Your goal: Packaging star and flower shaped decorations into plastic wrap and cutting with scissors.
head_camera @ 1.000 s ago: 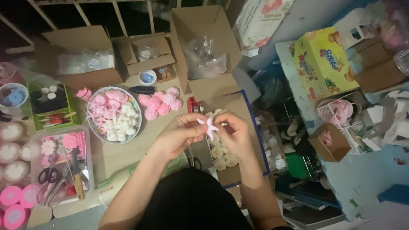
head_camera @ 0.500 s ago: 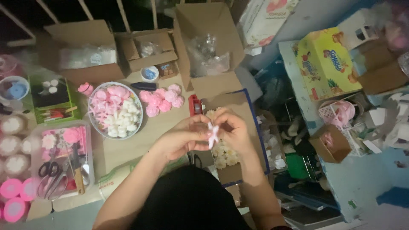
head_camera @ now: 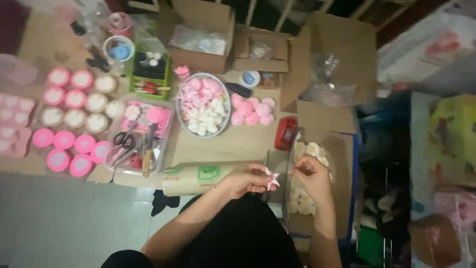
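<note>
Left hand (head_camera: 246, 179) pinches a small pink bow (head_camera: 272, 180); right hand (head_camera: 311, 174) at 3 o'clock, fingers narrow. Step looks like shaping it. Next needs a steady pull.

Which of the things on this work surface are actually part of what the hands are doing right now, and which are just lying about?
In use:
- left hand pinching a small pale pink piece
- right hand over a box of pale flower-shaped pieces

Lying about:
- bowl of pink and white pieces
- scissors in a clear tray
- pink round tubs
- red tape dispenser
</note>
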